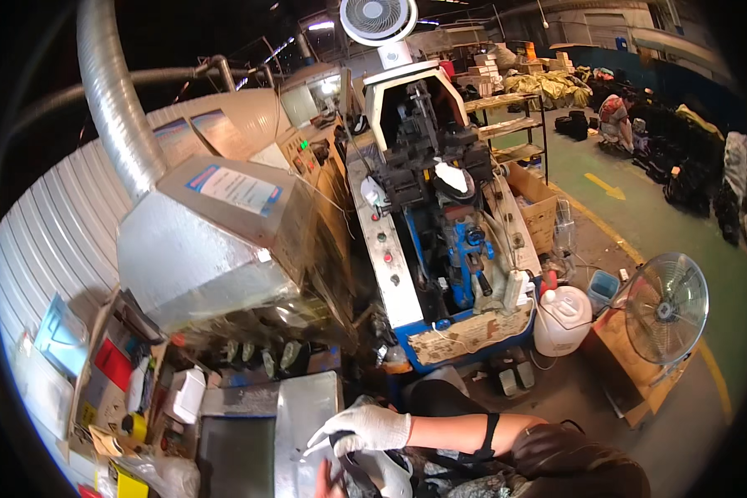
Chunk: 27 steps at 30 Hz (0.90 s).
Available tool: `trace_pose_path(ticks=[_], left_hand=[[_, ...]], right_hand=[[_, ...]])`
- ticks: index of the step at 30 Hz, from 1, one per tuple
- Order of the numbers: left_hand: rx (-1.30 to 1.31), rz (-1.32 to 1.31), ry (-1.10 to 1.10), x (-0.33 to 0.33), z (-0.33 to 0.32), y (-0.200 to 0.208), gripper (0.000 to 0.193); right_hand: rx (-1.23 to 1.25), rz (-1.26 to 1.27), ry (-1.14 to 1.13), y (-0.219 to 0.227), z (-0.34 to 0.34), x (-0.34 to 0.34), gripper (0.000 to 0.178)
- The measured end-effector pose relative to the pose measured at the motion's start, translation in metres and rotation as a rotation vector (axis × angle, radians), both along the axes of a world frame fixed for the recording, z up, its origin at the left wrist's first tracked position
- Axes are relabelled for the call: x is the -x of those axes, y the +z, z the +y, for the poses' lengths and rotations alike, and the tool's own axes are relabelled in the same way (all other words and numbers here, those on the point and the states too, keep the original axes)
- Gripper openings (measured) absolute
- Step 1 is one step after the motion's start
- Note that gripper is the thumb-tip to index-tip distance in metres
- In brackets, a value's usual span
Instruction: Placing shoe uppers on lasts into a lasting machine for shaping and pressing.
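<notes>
As 2 hands meet at the lower edge of the frame, a dark piece (340, 436) could slip or twist, should the bare left hand (330, 481) give it little support or the loose white glove on the right hand (363, 428) blunt the feel of its edge. The piece lies just under the gloved fingers, between them and the thumb; the fingers are bent, but whether they grip it cannot be told. The left fingertips show just below, their hold cut off by the frame. A pale curved piece (393, 475) sits beside the right hand, its outline partly hidden. Just beyond the fingers lies a metal bench top (309, 402), where a dropped piece could land. Farther off stand a blue-and-white machine (400, 282), a white jug (563, 322) and, to the right, a round fan (666, 310).
</notes>
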<state>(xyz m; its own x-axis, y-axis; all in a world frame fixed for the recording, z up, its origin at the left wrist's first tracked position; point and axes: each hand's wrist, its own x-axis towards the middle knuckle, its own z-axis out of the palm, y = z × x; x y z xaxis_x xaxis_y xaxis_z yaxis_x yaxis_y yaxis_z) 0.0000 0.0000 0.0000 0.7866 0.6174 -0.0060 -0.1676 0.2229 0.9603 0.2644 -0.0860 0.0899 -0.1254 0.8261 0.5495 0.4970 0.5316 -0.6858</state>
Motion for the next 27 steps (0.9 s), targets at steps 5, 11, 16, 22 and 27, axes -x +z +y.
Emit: trace_pose_path(ticks=[5, 11, 16, 22, 27], left_hand=[[0.095, 0.001, 0.123, -0.08, -0.003, 0.003, 0.068], [0.369, 0.166, 0.081, -0.12, 0.014, 0.037, 0.048], [0.529, 0.055, 0.285, -0.12, 0.004, 0.027, 0.04], [0.552, 0.081, 0.406, -0.091, 0.014, -0.015, 0.042], [-0.211, 0.096, 0.377, -0.069, 0.008, -0.021, 0.057]], right_hand=[[0.068, -0.049, 0.054, -0.012, -0.015, -0.013, 0.058], [-0.077, -0.137, -0.075, -0.024, -0.01, -0.016, 0.047], [-0.137, -0.325, -0.036, -0.005, 0.017, -0.016, 0.024], [0.117, -0.235, -0.018, -0.034, 0.044, 0.013, 0.026], [0.43, -0.045, -0.116, -0.053, 0.045, 0.022, 0.039]])
